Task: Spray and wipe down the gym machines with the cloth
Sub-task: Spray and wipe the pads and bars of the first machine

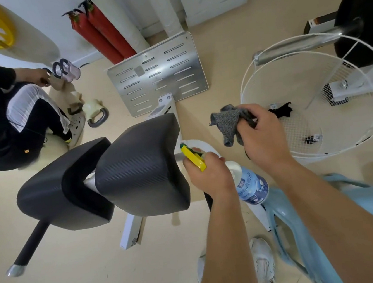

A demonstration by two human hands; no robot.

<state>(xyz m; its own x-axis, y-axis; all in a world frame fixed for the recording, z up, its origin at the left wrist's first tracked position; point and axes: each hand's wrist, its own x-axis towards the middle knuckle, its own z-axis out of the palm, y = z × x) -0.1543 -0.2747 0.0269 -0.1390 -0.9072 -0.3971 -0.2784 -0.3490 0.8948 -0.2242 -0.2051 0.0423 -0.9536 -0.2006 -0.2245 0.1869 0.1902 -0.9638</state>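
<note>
My left hand grips a spray bottle with a yellow and green trigger head and a blue label. The nozzle points at the right black padded cushion of a gym machine, very close to its edge. A second black cushion sits to its left. My right hand holds a bunched grey cloth above the floor, to the right of the cushions and apart from them.
A slotted metal footplate stands behind the cushions. A white wire wheel guard and a black disc are at the right. A seated person and kettlebells are at the left. A light blue frame crosses by my shoes.
</note>
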